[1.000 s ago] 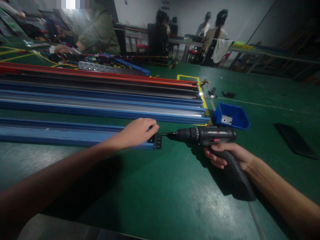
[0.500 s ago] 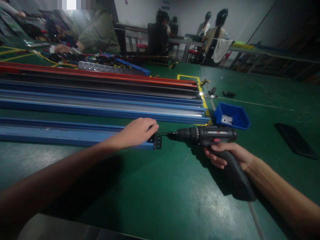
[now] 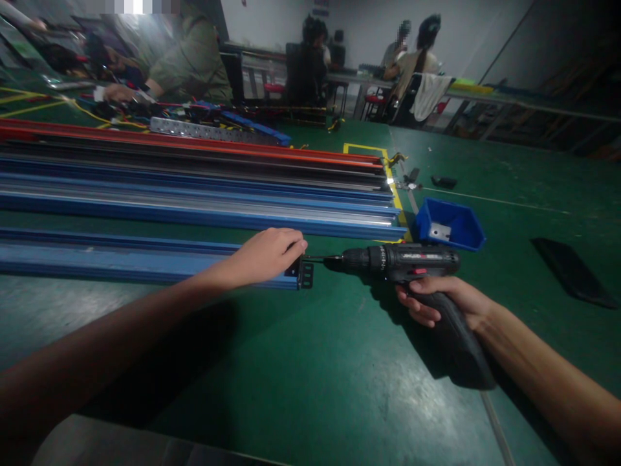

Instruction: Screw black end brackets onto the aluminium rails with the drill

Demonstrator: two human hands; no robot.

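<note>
A black cordless drill (image 3: 402,259) lies level in my right hand (image 3: 446,298), the fingers wrapped round its handle. Its long thin bit points left and reaches the end of a blue metal profile (image 3: 121,257). Over that end my left hand (image 3: 269,254) is closed, thumb and fingers gripping the profile's end at a black end bracket (image 3: 306,276) with slots. The bit's tip is hidden by the fingertips, so I cannot see whether a screw is there.
Several long blue, black and orange profiles (image 3: 208,194) lie side by side behind. A blue bin (image 3: 453,223) holding a metal plate stands beyond the drill. A dark flat object (image 3: 572,272) lies at right. Across the table a person (image 3: 189,61) handles wiring; others sit farther back.
Both hands, the drill and the profile hold nearly the same places. The view has shifted very slightly.
</note>
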